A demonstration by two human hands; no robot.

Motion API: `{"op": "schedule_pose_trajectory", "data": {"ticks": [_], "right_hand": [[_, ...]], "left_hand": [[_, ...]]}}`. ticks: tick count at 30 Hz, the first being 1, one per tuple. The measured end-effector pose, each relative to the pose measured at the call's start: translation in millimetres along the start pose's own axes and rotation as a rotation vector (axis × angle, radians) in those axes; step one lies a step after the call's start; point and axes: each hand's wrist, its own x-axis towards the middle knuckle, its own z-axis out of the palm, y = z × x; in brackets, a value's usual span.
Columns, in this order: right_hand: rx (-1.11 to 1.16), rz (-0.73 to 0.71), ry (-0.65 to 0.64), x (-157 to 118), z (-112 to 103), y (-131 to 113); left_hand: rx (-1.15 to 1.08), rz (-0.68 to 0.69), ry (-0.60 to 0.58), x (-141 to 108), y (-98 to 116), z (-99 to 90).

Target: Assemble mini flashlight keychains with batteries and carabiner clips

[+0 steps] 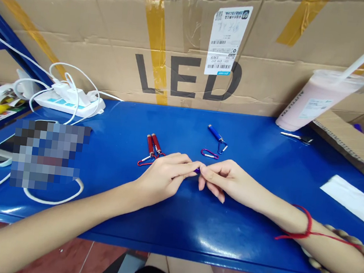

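Over the middle of the blue table, my left hand (167,174) pinches a small purple item (197,170), mostly hidden by the fingers. My right hand (221,178) meets it fingertip to fingertip, thumb and index finger closed at the item's right end. Just behind my left hand lie two red cylinders (153,144) with metal tips and a red carabiner (144,163). Behind my right hand are a loose purple-red carabiner (209,154) and a blue cylinder (214,132) with a blue carabiner (222,147) at its end.
A white power strip (70,103) with tangled cables stands at the left, near a blurred patch. At the back right stands a tilted drink cup (317,101). A white paper (355,202) lies at the right. A large cardboard box (109,27) rises behind the blue table (171,229).
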Motion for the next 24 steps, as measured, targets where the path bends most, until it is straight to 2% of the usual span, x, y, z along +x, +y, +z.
{"op": "schedule_pose_trajectory", "data": {"ticks": [5, 7, 10, 12, 16, 24], "right_hand": [[-0.143, -0.086, 0.101, -2, 0, 0], [-0.309, -0.154, 0.233, -2, -2, 1], [-0.552, -0.32, 0.498, -2, -8, 2], [-0.616, -0.427, 0.583, -3, -11, 2], [-0.652, -0.548, 0.569, -4, -13, 0], [-0.694, -0.583, 0.534, -4, -14, 2]], "left_hand": [[-0.067, -0.126, 0.02, 4, 4, -1.2], [-0.11, -0.181, 0.023, 5, 5, -1.6], [-0.132, -0.28, 0.029, 7, 6, -2.8], [-0.124, -0.344, 0.024, 7, 7, -4.1], [-0.131, -0.393, 0.011, 8, 8, -5.3], [-0.161, -0.396, 0.003, 7, 8, -1.4]]}}
